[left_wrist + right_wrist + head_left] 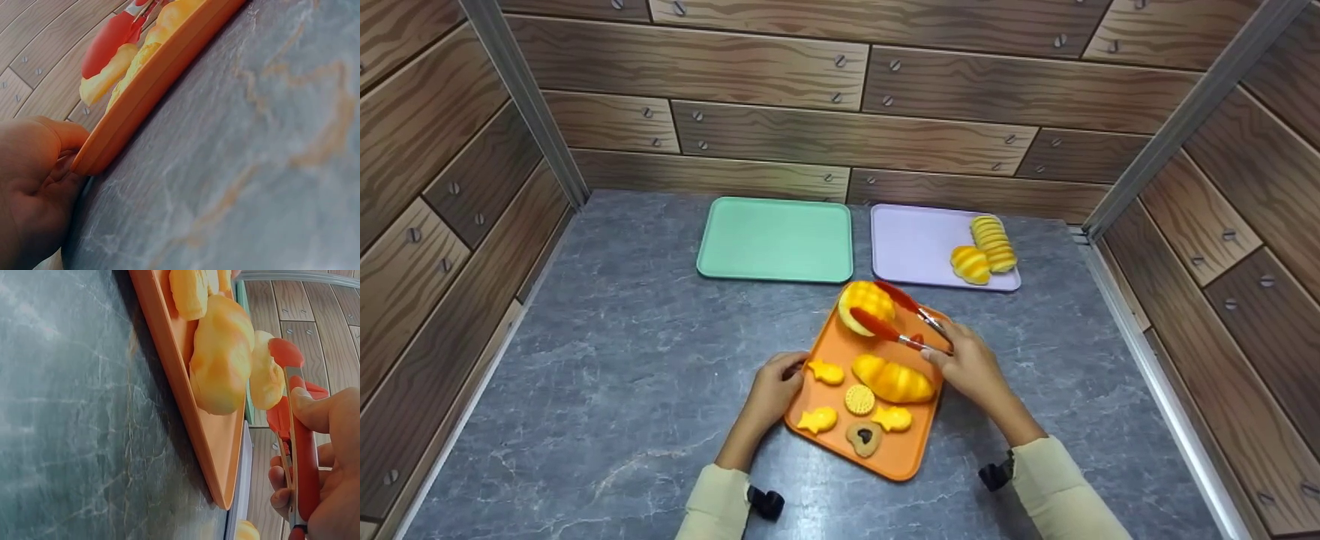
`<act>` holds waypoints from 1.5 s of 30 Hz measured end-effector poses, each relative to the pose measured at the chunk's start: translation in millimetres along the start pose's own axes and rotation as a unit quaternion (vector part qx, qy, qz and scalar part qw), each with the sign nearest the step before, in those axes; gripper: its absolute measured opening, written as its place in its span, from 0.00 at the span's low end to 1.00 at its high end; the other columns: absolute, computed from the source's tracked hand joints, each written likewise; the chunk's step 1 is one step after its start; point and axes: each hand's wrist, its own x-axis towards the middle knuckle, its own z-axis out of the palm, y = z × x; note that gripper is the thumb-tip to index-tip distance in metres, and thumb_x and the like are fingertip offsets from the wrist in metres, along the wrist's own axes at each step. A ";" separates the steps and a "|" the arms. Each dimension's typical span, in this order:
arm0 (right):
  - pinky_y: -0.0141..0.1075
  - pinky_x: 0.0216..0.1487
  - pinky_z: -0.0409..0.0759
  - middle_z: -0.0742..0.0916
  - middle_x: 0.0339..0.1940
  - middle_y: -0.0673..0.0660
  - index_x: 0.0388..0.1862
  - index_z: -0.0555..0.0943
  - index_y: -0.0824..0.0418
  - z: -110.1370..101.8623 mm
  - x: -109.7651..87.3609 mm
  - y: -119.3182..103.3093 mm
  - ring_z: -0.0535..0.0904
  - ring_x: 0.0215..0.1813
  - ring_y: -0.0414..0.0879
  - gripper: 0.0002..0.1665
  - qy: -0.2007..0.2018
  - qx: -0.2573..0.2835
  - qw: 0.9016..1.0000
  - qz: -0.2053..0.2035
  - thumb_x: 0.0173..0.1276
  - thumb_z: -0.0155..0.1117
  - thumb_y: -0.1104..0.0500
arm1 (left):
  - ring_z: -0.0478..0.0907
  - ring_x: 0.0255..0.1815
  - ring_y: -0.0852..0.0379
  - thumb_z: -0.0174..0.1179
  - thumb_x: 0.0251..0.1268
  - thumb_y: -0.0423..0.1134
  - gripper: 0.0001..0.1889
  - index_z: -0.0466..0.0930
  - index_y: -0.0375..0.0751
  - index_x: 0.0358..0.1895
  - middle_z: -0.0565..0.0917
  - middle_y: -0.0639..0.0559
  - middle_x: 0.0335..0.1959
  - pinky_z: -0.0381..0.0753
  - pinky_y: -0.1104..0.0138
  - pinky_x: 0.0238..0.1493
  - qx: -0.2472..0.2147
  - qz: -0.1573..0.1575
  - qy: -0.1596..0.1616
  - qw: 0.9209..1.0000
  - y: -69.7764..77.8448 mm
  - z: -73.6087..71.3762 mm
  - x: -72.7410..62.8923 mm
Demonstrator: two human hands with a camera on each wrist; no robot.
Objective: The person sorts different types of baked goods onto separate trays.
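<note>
An orange tray (911, 450) lies at a slant on the table, its far end toward the back. My left hand (772, 390) grips its left edge; in the left wrist view, fingers are at the rim (93, 160). My right hand (975, 371) holds red-tipped tongs (877, 327), their handle in the curled fingers in the right wrist view. The tong tips straddle a round, grid-topped bun (874, 297) at the tray's far end. Nearer lie a croissant (892, 380), several fish-shaped pieces (818, 420), a round biscuit (859, 400) and a tan cookie with a dark centre (866, 448).
Behind the orange tray, a green tray (776, 240) stands at left and a lilac tray (919, 244) at right. Two striped bread pieces, a long one (994, 244) and a short one (970, 265), lie on the lilac tray. Wood-patterned walls (765, 127) enclose the grey table (645, 337).
</note>
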 end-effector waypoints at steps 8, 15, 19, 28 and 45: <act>0.58 0.56 0.74 0.81 0.58 0.68 0.71 0.72 0.68 -4.7 7.4 4.9 0.77 0.56 0.62 0.39 0.032 -0.001 0.999 0.012 0.67 0.70 0.50 | 0.81 0.51 0.48 0.57 0.68 0.26 0.17 0.83 0.34 0.58 0.83 0.40 0.53 0.80 0.59 0.54 -0.012 -0.007 -0.005 1.000 1.2 -0.7 -0.4; 0.54 0.50 0.73 0.82 0.52 0.69 0.69 0.73 0.71 -6.1 17.2 13.3 0.76 0.48 0.61 0.38 0.063 -0.003 0.998 0.030 0.66 0.71 0.51 | 0.81 0.52 0.49 0.57 0.68 0.26 0.17 0.83 0.34 0.58 0.83 0.41 0.53 0.80 0.59 0.55 -0.007 -0.007 -0.006 1.000 -0.6 -0.2 -0.2; 0.56 0.48 0.73 0.82 0.50 0.70 0.66 0.74 0.71 -5.4 24.6 21.3 0.77 0.46 0.64 0.37 0.089 -0.005 0.995 0.044 0.64 0.73 0.52 | 0.81 0.52 0.50 0.57 0.68 0.27 0.17 0.83 0.35 0.58 0.83 0.42 0.54 0.80 0.59 0.54 -0.007 -0.012 -0.005 1.000 -0.7 -0.2 -0.1; 0.62 0.54 0.73 0.81 0.52 0.74 0.66 0.74 0.74 -4.6 37.6 43.2 0.78 0.54 0.71 0.38 0.111 -0.010 0.989 0.092 0.65 0.71 0.51 | 0.81 0.51 0.50 0.57 0.68 0.27 0.17 0.83 0.36 0.58 0.84 0.42 0.53 0.80 0.60 0.55 -0.010 -0.010 -0.005 1.000 -1.1 0.4 0.5; 0.64 0.57 0.72 0.80 0.52 0.76 0.66 0.74 0.73 -5.1 72.2 52.5 0.77 0.55 0.74 0.39 0.156 -0.006 0.980 0.122 0.65 0.71 0.49 | 0.81 0.52 0.49 0.57 0.69 0.27 0.17 0.83 0.35 0.59 0.83 0.41 0.54 0.80 0.59 0.55 -0.008 -0.005 -0.009 1.000 -2.9 -0.2 -0.4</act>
